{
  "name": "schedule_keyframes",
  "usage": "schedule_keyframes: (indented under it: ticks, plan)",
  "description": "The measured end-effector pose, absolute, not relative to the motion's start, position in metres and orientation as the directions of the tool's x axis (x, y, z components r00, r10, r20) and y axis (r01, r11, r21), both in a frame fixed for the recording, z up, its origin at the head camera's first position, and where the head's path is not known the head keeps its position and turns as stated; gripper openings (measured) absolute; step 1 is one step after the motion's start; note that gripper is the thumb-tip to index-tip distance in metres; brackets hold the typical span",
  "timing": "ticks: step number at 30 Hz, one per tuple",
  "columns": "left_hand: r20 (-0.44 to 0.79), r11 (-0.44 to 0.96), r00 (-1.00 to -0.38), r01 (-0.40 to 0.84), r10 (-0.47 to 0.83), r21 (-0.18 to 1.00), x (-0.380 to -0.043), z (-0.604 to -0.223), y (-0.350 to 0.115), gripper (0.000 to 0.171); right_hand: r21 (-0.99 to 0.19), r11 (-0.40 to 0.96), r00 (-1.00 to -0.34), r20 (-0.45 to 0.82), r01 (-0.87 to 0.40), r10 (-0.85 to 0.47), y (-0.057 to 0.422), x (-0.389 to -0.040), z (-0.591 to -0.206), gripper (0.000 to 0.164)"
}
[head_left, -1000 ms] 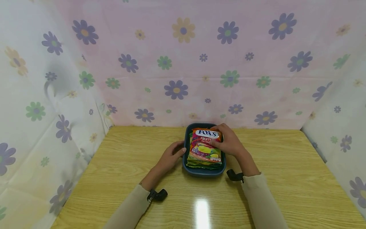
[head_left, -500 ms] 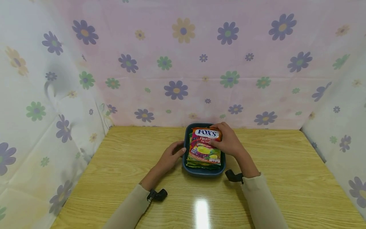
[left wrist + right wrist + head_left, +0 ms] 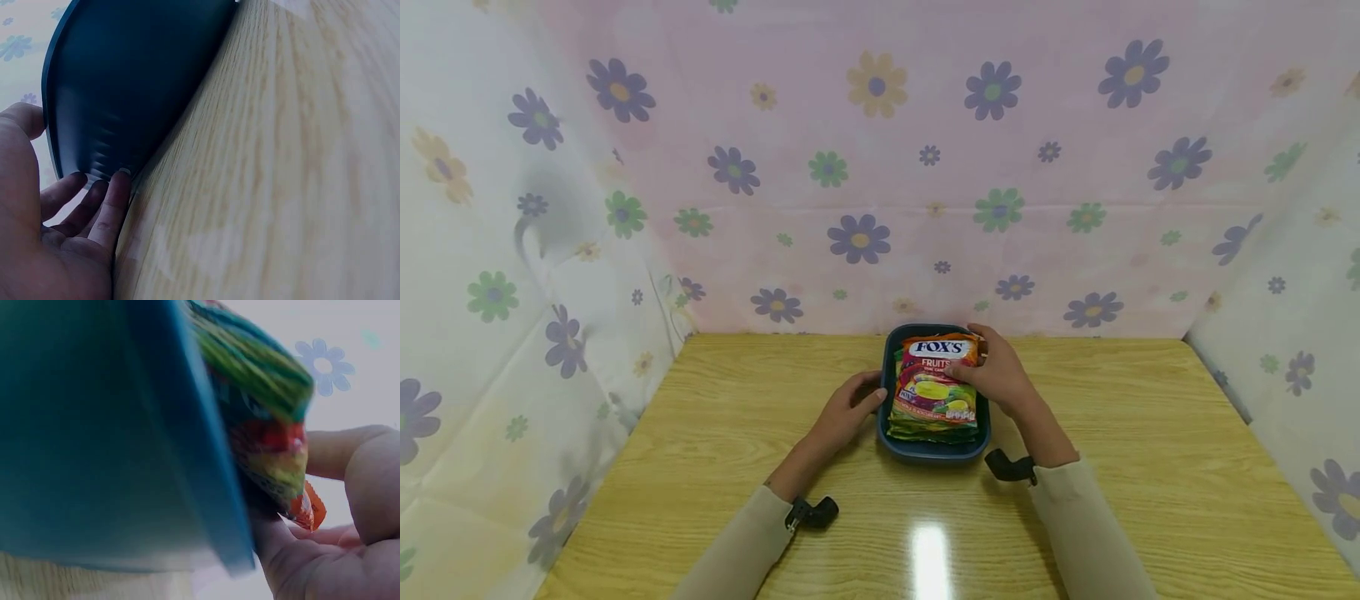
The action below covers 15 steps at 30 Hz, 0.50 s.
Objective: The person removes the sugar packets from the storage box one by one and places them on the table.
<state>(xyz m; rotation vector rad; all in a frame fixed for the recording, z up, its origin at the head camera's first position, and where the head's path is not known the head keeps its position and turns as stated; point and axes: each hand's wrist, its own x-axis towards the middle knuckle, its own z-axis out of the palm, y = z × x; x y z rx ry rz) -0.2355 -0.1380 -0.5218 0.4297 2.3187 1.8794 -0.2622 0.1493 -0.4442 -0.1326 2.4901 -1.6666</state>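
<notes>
A dark blue plastic tub point(image 3: 934, 452) stands on the table, filled with a pile of candy bags. The top candy bag point(image 3: 934, 390), red and orange with a "FOX'S FRUITS" label, lies face up. My left hand point(image 3: 848, 410) holds the tub's left side: in the left wrist view the thumb reaches the rim and the fingertips press the outer wall. My right hand point(image 3: 1003, 375) grips the upper right part of the bags, thumb on the printed face and fingers at the far edge. In the right wrist view, green and yellow bag edges point(image 3: 262, 381) protrude above the rim.
The wood-grain table point(image 3: 737, 400) runs back to a pink flowered cloth point(image 3: 872, 167), with flowered cloth on both sides. A black camera point(image 3: 820, 511) sits on the left wrist, another black camera point(image 3: 1011, 465) on the right.
My right hand's fingers have shifted from the bag's top edge toward its upper right corner, the wrist moving slightly left. My left hand and the tub stay in place.
</notes>
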Motion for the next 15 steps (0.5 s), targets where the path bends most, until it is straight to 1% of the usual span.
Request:
schedule_keyframes:
  ticks: [2, 5, 8, 10, 15]
  plan:
    - [0.080, 0.185, -0.952, 0.139, 0.297, 0.973, -0.2349, -0.5212, -0.1378, 0.048, -0.943, 0.325, -0.984, -0.119, 0.070, -0.132, 0.1475, -0.2623, -0.4447, 0.081]
    - [0.080, 0.184, -0.950, 0.141, 0.302, 0.973, -0.2339, -0.5202, -0.1376, 0.048, -0.958, 0.247, -0.977, -0.180, 0.147, -0.116, 0.1447, -0.2621, -0.4449, 0.068]
    - [0.081, 0.184, -0.947, 0.143, 0.309, 0.973, -0.2324, -0.5185, -0.1377, 0.047, -0.965, 0.191, -0.972, -0.205, 0.181, -0.117, 0.1425, -0.2607, -0.4434, 0.057]
    - [0.084, 0.183, -0.946, 0.146, 0.312, 0.972, -0.2316, -0.5175, -0.1375, 0.047, -0.965, 0.182, -0.970, -0.213, 0.190, -0.120, 0.1412, -0.2592, -0.4420, 0.056]
    - [0.084, 0.183, -0.948, 0.145, 0.307, 0.972, -0.2313, -0.5160, -0.1372, 0.048, -0.970, 0.171, -0.966, -0.201, 0.172, -0.165, 0.1385, -0.2559, -0.4405, 0.059]
